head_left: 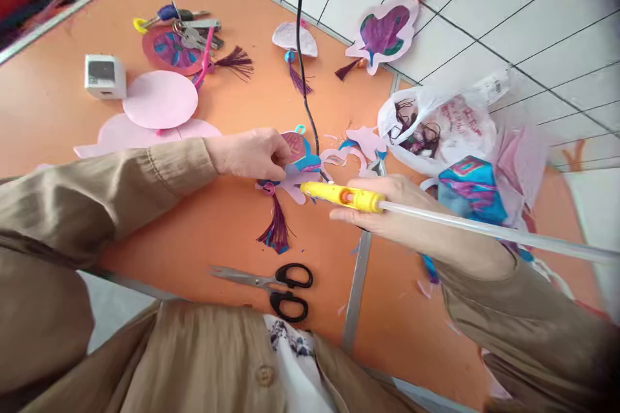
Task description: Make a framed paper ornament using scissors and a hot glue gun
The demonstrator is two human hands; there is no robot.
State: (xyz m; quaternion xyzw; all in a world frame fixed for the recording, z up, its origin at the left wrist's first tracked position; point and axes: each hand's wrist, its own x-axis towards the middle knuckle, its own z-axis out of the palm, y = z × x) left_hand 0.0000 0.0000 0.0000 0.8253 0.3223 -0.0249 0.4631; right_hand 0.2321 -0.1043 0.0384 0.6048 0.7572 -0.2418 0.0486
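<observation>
A yellow hot glue gun [334, 196] with a long clear glue stick [484, 230] at its back is gripped in my right hand [387, 206]. Its nozzle points left at a pink and blue fabric piece [303, 171] on the table. The fingers of my left hand [256, 153] are closed on the left edge of this piece, which has a turquoise loop at its top. From its lower side hangs a dark purple tassel [274, 222] with a pink bead. Black-handled scissors [271, 284] lie below, blades to the left.
Behind stand finished-looking charms, one a purple butterfly shape [385, 32], and keys [196, 32]. A white cube [105, 76] sits near pink ovals [159, 100]. On the right are a plastic bag [445, 129] of threads and fabric scraps [475, 187]. A black cord [301, 45] crosses the table.
</observation>
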